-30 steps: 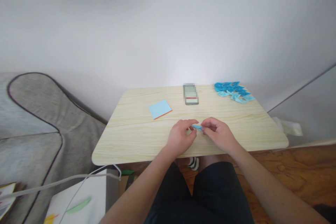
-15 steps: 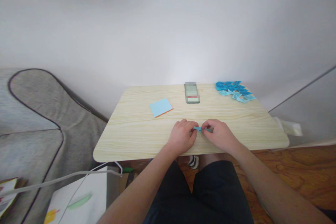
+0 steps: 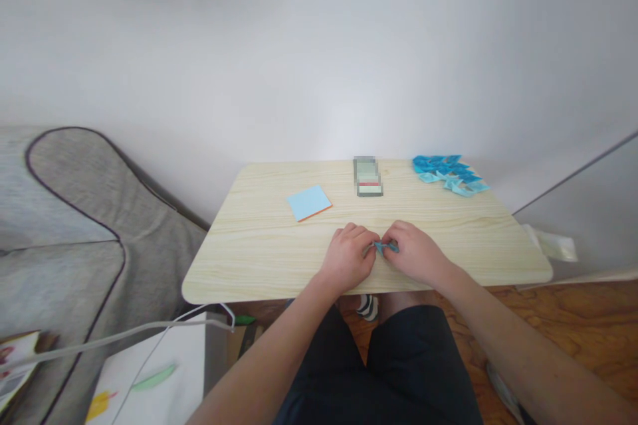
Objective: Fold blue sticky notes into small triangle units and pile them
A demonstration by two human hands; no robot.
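Close to the table's front edge, my left hand [image 3: 351, 254] and my right hand [image 3: 413, 251] pinch a small folded piece of blue paper [image 3: 379, 247] between them. The fingers of both hands are closed on it and hide part of its folds. Left of centre lies a stack of light blue square paper [image 3: 309, 203] with an orange lower edge. Several folded paper pieces [image 3: 448, 172], dark blue and light blue, lie grouped at the table's back right corner.
A blurred-out phone-like object [image 3: 367, 178] lies at the back of the pale wooden table [image 3: 259, 246], by the white wall. A grey sofa [image 3: 100, 212] stands left. A cable [image 3: 124, 332] crosses a white box [image 3: 159, 365] below the table's left end.
My fingertips have drawn closer together on the blue paper, and the paper has turned a little. The whole view has shifted slightly.
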